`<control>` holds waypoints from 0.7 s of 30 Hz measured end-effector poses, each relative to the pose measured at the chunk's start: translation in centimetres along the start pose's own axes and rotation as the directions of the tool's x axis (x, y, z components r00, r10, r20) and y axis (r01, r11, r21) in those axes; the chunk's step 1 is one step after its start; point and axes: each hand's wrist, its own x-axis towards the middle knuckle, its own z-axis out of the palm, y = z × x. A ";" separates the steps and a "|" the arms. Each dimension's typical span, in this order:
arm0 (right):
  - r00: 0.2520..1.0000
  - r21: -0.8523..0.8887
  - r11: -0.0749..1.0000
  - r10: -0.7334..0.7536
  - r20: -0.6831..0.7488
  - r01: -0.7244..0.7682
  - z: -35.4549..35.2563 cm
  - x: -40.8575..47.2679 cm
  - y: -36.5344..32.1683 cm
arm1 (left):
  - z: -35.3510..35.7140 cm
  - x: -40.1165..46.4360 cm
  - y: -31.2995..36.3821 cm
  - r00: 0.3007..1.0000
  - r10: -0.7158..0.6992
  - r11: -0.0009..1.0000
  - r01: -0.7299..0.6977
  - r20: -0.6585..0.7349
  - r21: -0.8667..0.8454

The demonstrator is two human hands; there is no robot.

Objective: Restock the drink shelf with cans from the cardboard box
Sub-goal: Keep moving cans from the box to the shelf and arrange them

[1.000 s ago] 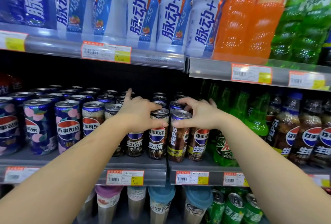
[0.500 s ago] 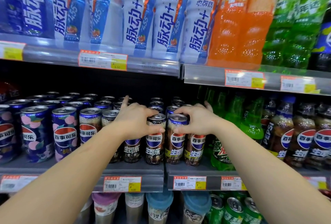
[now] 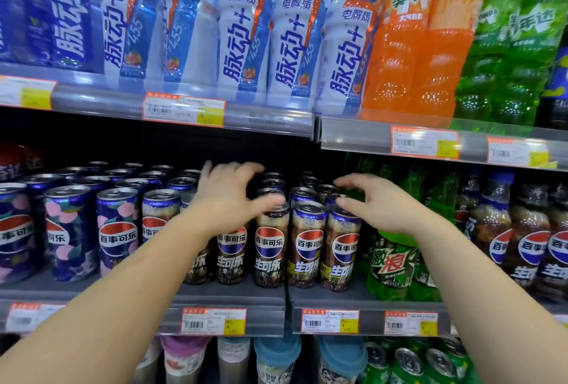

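Crowding the upper half of the frame is a row of tall blue-and-white drink bottles (image 3: 239, 30), with orange soda bottles (image 3: 412, 36) and green soda bottles (image 3: 510, 45) further right, all standing on the top shelf rail (image 3: 261, 119) with its price tags. Middle shelf (image 3: 233, 294), centre of frame, is where the dark Pepsi cans (image 3: 307, 242) stand upright in tight rows running back into the shadow. Left of them sit purple peach-print Pepsi cans (image 3: 70, 230), and just to the right a green Mountain Dew bottle (image 3: 393, 263), then brown Pepsi bottles (image 3: 531, 245) at the right edge. Bottom of frame shows capped cups (image 3: 276, 356) and green cans (image 3: 408, 362) on the shelf below.

Both arms reach in from the lower corners. The left hand (image 3: 227, 196) hovers over the can tops with fingers spread and loosely curved, gripping nothing; it's motion-blurred and hides a couple of cans behind it. The right hand (image 3: 378, 202) is likewise spread loose over the rightmost front cans, thumb near a rim, holding nothing. No cardboard box is in view.
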 end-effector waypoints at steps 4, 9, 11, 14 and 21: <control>1.000 -0.042 0.999 0.021 -0.003 -0.022 0.1 -1.3 0.3 | -2.3 0.3 -3.9 0.965 -0.103 0.985 0.065 -0.243 -0.157; 0.997 -0.024 0.997 0.077 0.017 -0.076 1.0 -1.7 0.1 | -2.5 -1.7 -7.8 0.958 -0.120 0.987 0.087 -0.260 -0.137; 0.998 0.017 0.998 0.062 -0.010 -0.062 1.3 -1.6 -0.8 | -2.5 -3.0 -10.0 0.939 -0.164 0.981 0.123 -0.302 -0.151; 0.996 0.062 0.998 -0.029 -0.080 0.033 2.3 -1.1 -3.0 | -3.0 -5.3 -13.2 0.901 -0.226 0.969 0.170 -0.371 -0.177; 0.971 0.118 0.968 -0.209 -0.119 0.223 6.3 1.7 -11.0 | -6.0 -9.4 -19.1 0.844 -0.295 0.954 0.241 -0.448 -0.176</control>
